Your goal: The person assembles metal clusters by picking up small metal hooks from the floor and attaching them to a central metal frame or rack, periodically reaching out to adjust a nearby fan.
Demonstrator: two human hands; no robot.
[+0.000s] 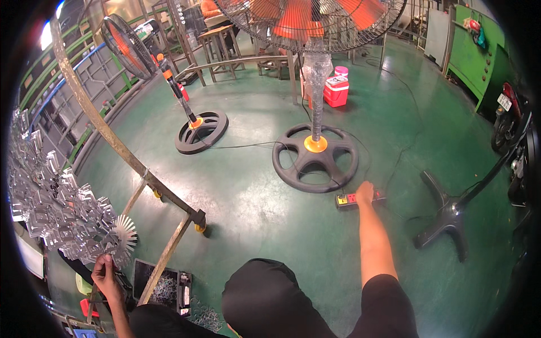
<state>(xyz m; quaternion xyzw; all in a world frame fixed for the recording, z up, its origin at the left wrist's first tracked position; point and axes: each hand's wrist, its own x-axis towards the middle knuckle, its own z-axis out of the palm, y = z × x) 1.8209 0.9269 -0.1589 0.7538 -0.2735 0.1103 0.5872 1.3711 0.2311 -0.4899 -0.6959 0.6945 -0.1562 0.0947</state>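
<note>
My right hand is stretched out over a power strip with yellow and red sockets on the floor. Its fingers are closed down on the strip; what lies under them is hidden. At the far left, my left hand pinches at the lower edge of a large hanging bunch of bent metal pieces. Just above those fingertips a fan-shaped spread of thin metal strips stands out. Whatever is between the fingers is too small to name.
A big floor fan with orange blades stands on a round black base, a smaller fan behind it at left. A rusty metal frame, an open box of small metal parts, a black cross-shaped stand and cables lie around.
</note>
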